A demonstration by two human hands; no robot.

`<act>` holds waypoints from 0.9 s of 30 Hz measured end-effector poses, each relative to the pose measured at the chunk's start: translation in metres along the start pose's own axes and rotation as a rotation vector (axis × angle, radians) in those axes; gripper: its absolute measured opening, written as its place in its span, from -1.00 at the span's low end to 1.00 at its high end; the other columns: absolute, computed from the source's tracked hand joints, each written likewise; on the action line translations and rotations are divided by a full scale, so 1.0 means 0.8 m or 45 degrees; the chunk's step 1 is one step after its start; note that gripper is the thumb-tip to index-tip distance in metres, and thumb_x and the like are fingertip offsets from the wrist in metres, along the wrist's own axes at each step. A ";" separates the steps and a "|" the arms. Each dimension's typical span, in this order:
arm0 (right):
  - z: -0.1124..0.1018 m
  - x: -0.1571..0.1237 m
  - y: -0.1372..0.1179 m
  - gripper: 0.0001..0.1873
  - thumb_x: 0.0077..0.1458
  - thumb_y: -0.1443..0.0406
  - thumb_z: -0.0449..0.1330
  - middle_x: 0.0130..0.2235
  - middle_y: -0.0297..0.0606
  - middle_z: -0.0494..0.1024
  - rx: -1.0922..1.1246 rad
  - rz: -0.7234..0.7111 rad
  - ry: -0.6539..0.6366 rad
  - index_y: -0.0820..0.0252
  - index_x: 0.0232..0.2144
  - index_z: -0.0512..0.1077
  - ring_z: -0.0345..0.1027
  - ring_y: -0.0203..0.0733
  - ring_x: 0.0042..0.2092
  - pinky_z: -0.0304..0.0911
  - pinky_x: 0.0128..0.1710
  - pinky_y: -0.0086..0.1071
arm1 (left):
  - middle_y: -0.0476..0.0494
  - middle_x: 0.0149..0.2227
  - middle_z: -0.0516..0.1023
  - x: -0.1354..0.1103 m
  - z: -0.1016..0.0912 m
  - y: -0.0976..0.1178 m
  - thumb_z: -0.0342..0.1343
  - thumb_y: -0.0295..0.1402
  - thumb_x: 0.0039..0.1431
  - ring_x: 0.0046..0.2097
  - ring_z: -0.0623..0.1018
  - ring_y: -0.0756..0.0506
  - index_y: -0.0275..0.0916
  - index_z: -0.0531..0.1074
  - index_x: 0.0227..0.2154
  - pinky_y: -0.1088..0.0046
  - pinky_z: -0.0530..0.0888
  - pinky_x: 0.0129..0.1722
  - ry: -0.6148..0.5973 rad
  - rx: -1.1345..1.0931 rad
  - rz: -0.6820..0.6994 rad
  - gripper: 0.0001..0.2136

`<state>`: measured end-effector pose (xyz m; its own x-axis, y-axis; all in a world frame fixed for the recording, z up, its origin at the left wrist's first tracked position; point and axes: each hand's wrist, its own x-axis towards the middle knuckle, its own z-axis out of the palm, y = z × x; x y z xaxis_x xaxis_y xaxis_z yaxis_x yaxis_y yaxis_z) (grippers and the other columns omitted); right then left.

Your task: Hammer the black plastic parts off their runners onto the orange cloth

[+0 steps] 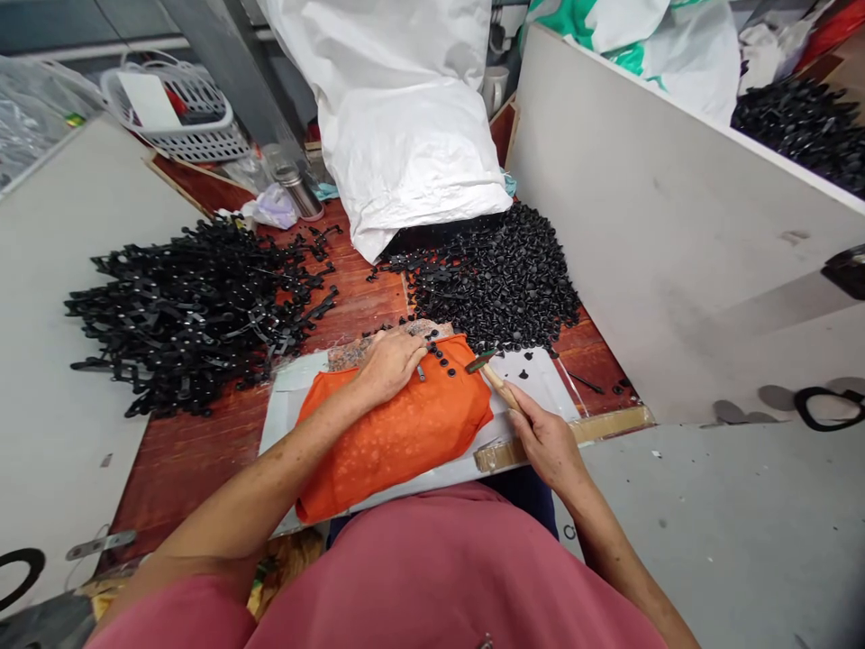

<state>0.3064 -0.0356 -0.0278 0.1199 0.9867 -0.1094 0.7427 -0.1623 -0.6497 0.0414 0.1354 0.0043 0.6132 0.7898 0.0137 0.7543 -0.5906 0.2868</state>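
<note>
My right hand [549, 442] is wrapped round the pale wooden handle of a small hammer [501, 388]. The hammer's dark head is over the right edge of an orange cloth [385, 442] spread in front of me. My left hand [390, 365] rests at the cloth's far edge, its fingers bent and close together; whatever they may grip is too small to make out. Just right of those fingers lie several small black round-headed plastic pieces [443, 362]. A small grey piece [421, 372] shows below the fingertips. Under the cloth is a white board [541, 379].
To the left is a heap of black strap-like parts [195, 315]. Beyond the cloth lies a pile of black plastic studs [504, 279], against a large white sack [412, 135]. A steel flask [297, 191] and a basket [195, 135] stand behind. Partition panels [649, 216] flank the table.
</note>
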 end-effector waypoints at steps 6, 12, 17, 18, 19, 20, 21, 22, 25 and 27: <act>0.000 -0.001 -0.002 -0.48 0.39 0.18 0.01 0.15 -0.31 0.60 -0.043 -0.003 0.019 -0.12 0.35 0.32 0.60 -0.02 0.02 0.49 -0.09 -0.22 | -0.22 -0.25 0.60 -0.001 0.005 0.002 -0.11 -0.25 0.46 -0.08 0.50 -0.23 -0.20 0.50 -0.32 0.20 0.28 0.01 0.037 0.079 0.018 -0.68; -0.001 -0.001 -0.004 -0.48 0.39 0.19 0.01 0.15 -0.32 0.61 -0.054 0.001 0.014 -0.12 0.35 0.31 0.60 -0.01 0.03 0.49 -0.08 -0.20 | -0.24 -0.22 0.61 -0.001 0.006 -0.001 -0.12 -0.26 0.46 -0.07 0.51 -0.25 -0.22 0.53 -0.26 0.19 0.29 -0.01 0.030 0.099 0.018 -0.67; 0.000 -0.001 -0.002 -0.47 0.39 0.19 0.01 0.18 -0.28 0.57 -0.023 -0.012 0.008 -0.09 0.35 0.31 0.57 0.01 0.08 0.48 -0.01 -0.15 | -0.20 -0.23 0.63 -0.003 0.011 -0.007 -0.15 -0.25 0.48 -0.08 0.52 -0.21 -0.20 0.54 -0.27 0.24 0.31 -0.01 0.060 -0.066 0.004 -0.64; 0.000 -0.001 -0.002 -0.47 0.39 0.19 0.01 0.18 -0.29 0.57 -0.020 -0.016 0.011 -0.09 0.35 0.31 0.56 0.01 0.09 0.48 0.00 -0.15 | -0.19 -0.23 0.64 -0.003 0.011 -0.008 -0.15 -0.25 0.48 -0.07 0.52 -0.20 -0.19 0.54 -0.27 0.25 0.32 -0.01 0.071 -0.101 -0.002 -0.64; 0.000 -0.001 -0.002 -0.47 0.39 0.19 0.02 0.18 -0.29 0.58 -0.019 -0.015 0.012 -0.09 0.35 0.31 0.56 0.01 0.09 0.49 0.00 -0.15 | -0.19 -0.23 0.64 -0.003 0.012 -0.008 -0.15 -0.24 0.48 -0.07 0.52 -0.20 -0.19 0.54 -0.27 0.25 0.32 -0.01 0.078 -0.120 -0.004 -0.64; 0.000 -0.001 -0.002 -0.47 0.39 0.20 0.02 0.17 -0.29 0.58 -0.019 -0.012 0.009 -0.09 0.36 0.31 0.57 0.00 0.08 0.49 -0.01 -0.16 | -0.19 -0.23 0.64 -0.003 0.012 -0.008 -0.15 -0.24 0.48 -0.07 0.52 -0.20 -0.19 0.54 -0.28 0.25 0.32 0.00 0.080 -0.124 -0.005 -0.64; -0.001 0.000 -0.003 -0.47 0.38 0.20 0.02 0.16 -0.29 0.59 -0.022 -0.006 0.007 -0.10 0.36 0.31 0.57 0.00 0.07 0.49 -0.02 -0.16 | -0.18 -0.23 0.64 -0.003 0.012 -0.008 -0.15 -0.24 0.48 -0.07 0.52 -0.19 -0.19 0.53 -0.29 0.25 0.32 0.00 0.077 -0.118 -0.004 -0.64; -0.001 0.000 -0.004 -0.47 0.38 0.20 0.03 0.15 -0.29 0.60 -0.027 0.000 0.005 -0.11 0.35 0.31 0.58 0.00 0.06 0.50 -0.03 -0.17 | -0.18 -0.24 0.64 -0.003 0.012 -0.007 -0.15 -0.24 0.47 -0.09 0.52 -0.19 -0.20 0.52 -0.31 0.24 0.31 -0.01 0.070 -0.109 -0.003 -0.64; -0.001 0.000 -0.006 -0.47 0.37 0.21 0.04 0.14 -0.30 0.61 -0.042 0.005 0.010 -0.13 0.34 0.32 0.59 0.00 0.05 0.50 -0.04 -0.17 | -0.19 -0.27 0.63 -0.003 0.012 -0.005 -0.14 -0.25 0.47 -0.12 0.51 -0.20 -0.20 0.50 -0.36 0.24 0.30 -0.03 0.055 -0.070 0.004 -0.64; -0.001 0.000 -0.006 -0.47 0.37 0.21 0.03 0.14 -0.31 0.61 -0.050 0.007 0.012 -0.14 0.34 0.32 0.59 0.00 0.05 0.50 -0.04 -0.17 | -0.20 -0.27 0.63 -0.003 0.011 -0.005 -0.13 -0.25 0.46 -0.12 0.51 -0.21 -0.20 0.51 -0.36 0.22 0.29 -0.02 0.058 -0.038 0.009 -0.64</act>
<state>0.3033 -0.0348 -0.0237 0.1303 0.9858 -0.1059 0.7672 -0.1679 -0.6190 0.0390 0.1344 -0.0057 0.6065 0.7929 0.0594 0.7423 -0.5914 0.3150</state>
